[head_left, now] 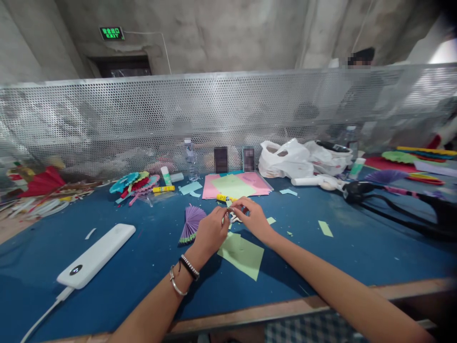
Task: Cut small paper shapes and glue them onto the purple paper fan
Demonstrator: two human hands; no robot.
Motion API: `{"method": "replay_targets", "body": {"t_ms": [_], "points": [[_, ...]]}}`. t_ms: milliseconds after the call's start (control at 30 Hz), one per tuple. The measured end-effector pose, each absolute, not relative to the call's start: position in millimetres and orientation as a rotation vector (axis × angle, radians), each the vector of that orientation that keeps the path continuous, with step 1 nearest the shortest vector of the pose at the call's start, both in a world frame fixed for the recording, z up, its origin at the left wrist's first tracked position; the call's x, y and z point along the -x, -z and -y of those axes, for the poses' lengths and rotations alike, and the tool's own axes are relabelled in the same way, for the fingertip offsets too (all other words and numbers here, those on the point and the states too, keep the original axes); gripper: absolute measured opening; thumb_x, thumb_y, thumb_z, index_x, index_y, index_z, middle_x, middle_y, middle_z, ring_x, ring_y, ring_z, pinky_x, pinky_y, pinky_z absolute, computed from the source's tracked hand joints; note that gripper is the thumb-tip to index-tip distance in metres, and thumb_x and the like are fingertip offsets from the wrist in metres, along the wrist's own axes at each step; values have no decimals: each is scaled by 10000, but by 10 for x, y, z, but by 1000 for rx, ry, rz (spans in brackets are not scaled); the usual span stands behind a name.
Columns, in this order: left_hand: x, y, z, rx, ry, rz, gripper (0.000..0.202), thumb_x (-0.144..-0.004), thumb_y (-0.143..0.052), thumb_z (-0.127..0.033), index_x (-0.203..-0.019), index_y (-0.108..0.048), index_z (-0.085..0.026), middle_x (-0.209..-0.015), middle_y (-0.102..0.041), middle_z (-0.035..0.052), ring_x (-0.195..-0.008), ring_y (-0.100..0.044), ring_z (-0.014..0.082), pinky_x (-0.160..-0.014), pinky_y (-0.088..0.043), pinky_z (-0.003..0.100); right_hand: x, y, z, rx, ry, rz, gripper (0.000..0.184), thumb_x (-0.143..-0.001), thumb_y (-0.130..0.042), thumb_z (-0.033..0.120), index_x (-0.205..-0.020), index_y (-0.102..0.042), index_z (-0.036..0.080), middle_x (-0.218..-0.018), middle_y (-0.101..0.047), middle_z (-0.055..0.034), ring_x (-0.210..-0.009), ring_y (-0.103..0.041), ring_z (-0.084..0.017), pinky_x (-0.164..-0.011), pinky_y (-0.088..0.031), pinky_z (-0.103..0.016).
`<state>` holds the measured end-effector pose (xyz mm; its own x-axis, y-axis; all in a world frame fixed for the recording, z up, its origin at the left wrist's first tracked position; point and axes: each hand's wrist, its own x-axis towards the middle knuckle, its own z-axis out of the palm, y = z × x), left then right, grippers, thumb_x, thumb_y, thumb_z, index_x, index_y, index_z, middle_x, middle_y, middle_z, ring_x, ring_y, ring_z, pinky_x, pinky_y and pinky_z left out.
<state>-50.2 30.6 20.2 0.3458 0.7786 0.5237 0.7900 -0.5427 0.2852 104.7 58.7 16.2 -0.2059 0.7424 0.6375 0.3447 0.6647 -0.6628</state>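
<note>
My left hand (211, 233) and my right hand (252, 219) meet over the blue table top (143, 257), fingers pinched together on a small whitish item (233, 217) that I cannot make out. My left wrist wears bracelets. A pale green paper sheet (242, 254) lies just under and in front of the hands. A purple pleated paper fan (191, 223) rests left of my left hand. A yellow glue stick (223, 197) lies just beyond the hands, by a stack of pink and green papers (235, 185).
A white power bank (96, 255) with its cable lies at the left. Coloured paper fans (134, 183), a water bottle (190, 159) and white plastic bags (289, 159) stand along a perforated metal screen (228, 109). Black straps (392, 205) lie at the right. A person is behind the screen.
</note>
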Motion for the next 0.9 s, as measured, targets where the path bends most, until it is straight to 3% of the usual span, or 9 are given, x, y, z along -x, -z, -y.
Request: {"method": "replay_targets", "body": {"t_ms": [367,900], "points": [[487,-229,-281,2591,1301,1496,296,-915,-309,-293,-935,-584,-184,-861,-615,42,-776,-565,146,-648,-413,249,-1044,-206,-539,813,-479,1788,102,-809,-517,241,-843,-599,191,-764,-534,-16,-647,-518,-114,-563,-427,-238],[486,-283,-218,2617,1561,1326,225,-880,-360,-201,-890,-582,-163,-819,-598,48,-760,-552,137,-666,-427,239,-1006,-257,-343,650,-385,1744,61,-829,-511,243,-869,-534,203,-805,-505,-26,-724,-505,-131,-613,-427,-261]]}}
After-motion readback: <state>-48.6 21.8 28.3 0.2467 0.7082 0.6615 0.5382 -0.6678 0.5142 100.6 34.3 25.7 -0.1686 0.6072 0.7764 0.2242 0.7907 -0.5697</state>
